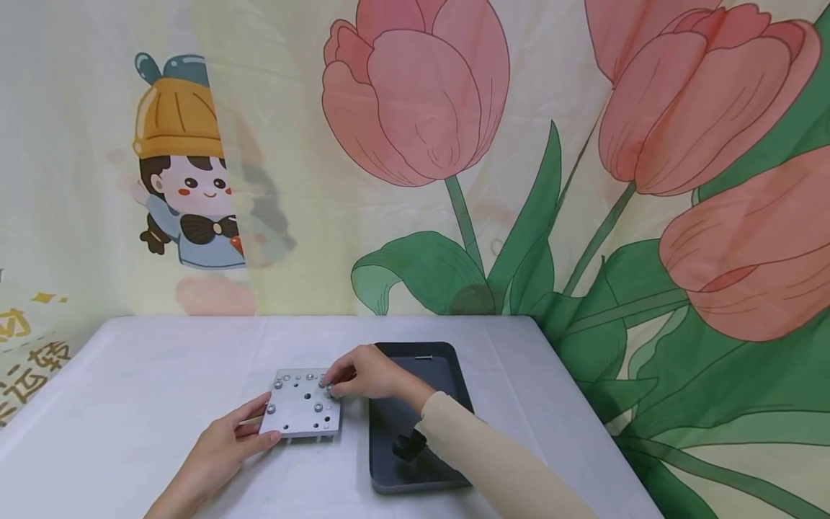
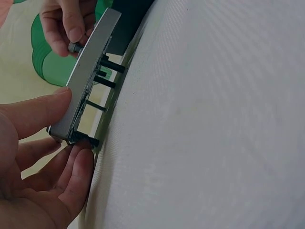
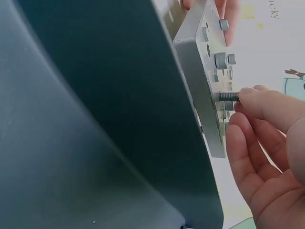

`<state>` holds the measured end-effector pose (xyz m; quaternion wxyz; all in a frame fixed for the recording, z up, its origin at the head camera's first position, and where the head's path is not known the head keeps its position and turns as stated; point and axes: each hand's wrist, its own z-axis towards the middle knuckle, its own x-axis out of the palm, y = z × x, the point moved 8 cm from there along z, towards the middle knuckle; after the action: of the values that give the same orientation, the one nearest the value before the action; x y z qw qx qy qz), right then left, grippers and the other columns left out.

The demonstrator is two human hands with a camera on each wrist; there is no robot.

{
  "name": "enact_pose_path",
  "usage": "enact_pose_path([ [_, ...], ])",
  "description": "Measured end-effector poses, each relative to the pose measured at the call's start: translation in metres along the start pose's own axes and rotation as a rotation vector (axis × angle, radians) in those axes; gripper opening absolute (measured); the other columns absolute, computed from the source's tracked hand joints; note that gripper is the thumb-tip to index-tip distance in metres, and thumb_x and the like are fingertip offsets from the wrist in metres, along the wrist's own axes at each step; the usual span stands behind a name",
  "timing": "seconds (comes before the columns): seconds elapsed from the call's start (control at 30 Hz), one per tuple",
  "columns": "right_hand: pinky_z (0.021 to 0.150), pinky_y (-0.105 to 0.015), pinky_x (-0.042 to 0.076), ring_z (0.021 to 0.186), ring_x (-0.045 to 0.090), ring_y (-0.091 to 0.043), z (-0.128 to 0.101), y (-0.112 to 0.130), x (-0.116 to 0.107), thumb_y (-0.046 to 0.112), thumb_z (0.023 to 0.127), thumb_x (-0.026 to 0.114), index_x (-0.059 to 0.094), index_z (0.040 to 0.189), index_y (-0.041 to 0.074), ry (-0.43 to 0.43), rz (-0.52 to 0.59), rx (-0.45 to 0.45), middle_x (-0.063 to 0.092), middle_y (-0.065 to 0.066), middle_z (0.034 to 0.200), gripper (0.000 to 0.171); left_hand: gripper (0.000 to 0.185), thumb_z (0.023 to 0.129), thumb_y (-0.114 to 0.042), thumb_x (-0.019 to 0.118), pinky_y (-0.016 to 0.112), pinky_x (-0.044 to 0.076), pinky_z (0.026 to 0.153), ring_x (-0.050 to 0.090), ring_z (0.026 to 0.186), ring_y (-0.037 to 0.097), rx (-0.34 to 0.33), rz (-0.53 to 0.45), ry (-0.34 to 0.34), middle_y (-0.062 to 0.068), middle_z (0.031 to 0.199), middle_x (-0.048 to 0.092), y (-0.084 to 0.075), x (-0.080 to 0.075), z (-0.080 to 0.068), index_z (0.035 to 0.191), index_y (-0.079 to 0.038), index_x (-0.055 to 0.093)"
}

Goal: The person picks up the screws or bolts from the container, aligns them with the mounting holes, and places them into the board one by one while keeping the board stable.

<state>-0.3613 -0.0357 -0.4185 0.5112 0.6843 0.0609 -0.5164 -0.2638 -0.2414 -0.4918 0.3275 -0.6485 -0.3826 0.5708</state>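
A silver metal plate [image 1: 295,418] with holes and several hex socket screws is held slightly raised above the white table. My left hand [image 1: 223,448] grips its left edge, the thumb [image 2: 45,112] on the top face and fingers beneath. My right hand [image 1: 371,371] is over the plate's upper right corner. In the right wrist view, its thumb and fingertips pinch a screw [image 3: 228,97], whose threaded end meets a hole in the plate; the fingers hide the head. Threaded screw shanks [image 2: 113,64] stick out below the plate in the left wrist view.
Right of the plate lies a dark tray [image 1: 389,461] with a raised rim, partly under the right forearm. A small metal pin [image 1: 423,357] is near its far end. A black piece [image 1: 408,445] shows beside the right sleeve. A printed tulip cloth [image 1: 415,108] hangs behind the table.
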Motion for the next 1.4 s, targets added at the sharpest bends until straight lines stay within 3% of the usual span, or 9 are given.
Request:
enact_pose_path([
  [0.27, 0.081, -0.013, 0.054, 0.084, 0.066, 0.007, -0.006, 0.000, -0.007, 0.011, 0.096, 0.080, 0.084, 0.111, 0.015, 0.000, -0.012, 0.000, 0.078, 0.015, 0.097, 0.016, 0.094, 0.089, -0.040, 0.087, 0.021, 0.056, 0.085, 0.066, 0.130, 0.033, 0.004, 0.026, -0.008, 0.024, 0.157, 0.053, -0.001, 0.000, 0.001, 0.165, -0.010, 0.040],
  [0.47, 0.079, -0.018, 0.056, 0.085, 0.067, 0.001, -0.020, -0.009, -0.035, 0.013, 0.098, 0.079, 0.082, 0.114, 0.012, -0.041, 0.009, 0.044, 0.078, 0.011, 0.100, 0.016, 0.095, 0.089, -0.039, 0.088, 0.024, 0.058, 0.085, 0.067, 0.128, 0.033, -0.003, 0.036, -0.012, 0.025, 0.157, 0.052, -0.001, 0.000, 0.001, 0.164, -0.008, 0.039],
  [0.63, 0.085, -0.020, 0.057, 0.092, 0.070, -0.001, -0.036, -0.030, -0.063, 0.013, 0.099, 0.077, 0.081, 0.117, 0.013, -0.080, -0.012, 0.074, 0.080, 0.002, 0.110, 0.018, 0.095, 0.089, -0.040, 0.087, 0.027, 0.059, 0.086, 0.067, 0.128, 0.033, -0.001, 0.028, -0.007, 0.025, 0.157, 0.052, 0.000, 0.001, 0.002, 0.165, -0.009, 0.039],
  [0.7, 0.088, -0.023, 0.058, 0.097, 0.072, -0.005, -0.042, -0.039, -0.074, 0.012, 0.099, 0.077, 0.080, 0.119, 0.010, -0.093, -0.027, 0.077, 0.080, -0.005, 0.115, 0.020, 0.094, 0.089, -0.039, 0.087, 0.025, 0.058, 0.086, 0.067, 0.129, 0.033, 0.006, 0.021, -0.005, 0.025, 0.157, 0.052, 0.000, 0.001, 0.001, 0.165, -0.009, 0.039],
  [0.9, 0.091, -0.032, 0.060, 0.108, 0.075, -0.021, -0.061, -0.072, -0.099, 0.011, 0.098, 0.077, 0.078, 0.122, 0.006, -0.129, -0.082, 0.148, 0.078, -0.007, 0.118, 0.025, 0.093, 0.090, -0.036, 0.087, 0.019, 0.056, 0.083, 0.067, 0.130, 0.032, 0.018, 0.004, -0.006, 0.024, 0.157, 0.052, -0.001, 0.001, -0.001, 0.164, -0.009, 0.040],
  [1.13, 0.089, -0.036, 0.061, 0.105, 0.075, -0.024, -0.074, -0.103, -0.104, 0.008, 0.096, 0.078, 0.078, 0.120, 0.003, -0.140, -0.120, 0.220, 0.078, -0.009, 0.116, 0.024, 0.095, 0.089, -0.039, 0.087, 0.025, 0.058, 0.085, 0.067, 0.129, 0.032, -0.004, 0.008, -0.009, 0.025, 0.158, 0.051, 0.001, 0.001, 0.000, 0.165, -0.009, 0.039],
  [1.4, 0.087, -0.037, 0.061, 0.097, 0.075, -0.021, -0.079, -0.112, -0.101, 0.004, 0.094, 0.080, 0.078, 0.118, 0.000, -0.139, -0.185, 0.262, 0.079, -0.013, 0.113, 0.025, 0.094, 0.089, -0.039, 0.087, 0.029, 0.059, 0.089, 0.066, 0.130, 0.032, -0.013, 0.007, -0.008, 0.024, 0.158, 0.051, 0.001, 0.001, 0.002, 0.165, -0.010, 0.039],
])
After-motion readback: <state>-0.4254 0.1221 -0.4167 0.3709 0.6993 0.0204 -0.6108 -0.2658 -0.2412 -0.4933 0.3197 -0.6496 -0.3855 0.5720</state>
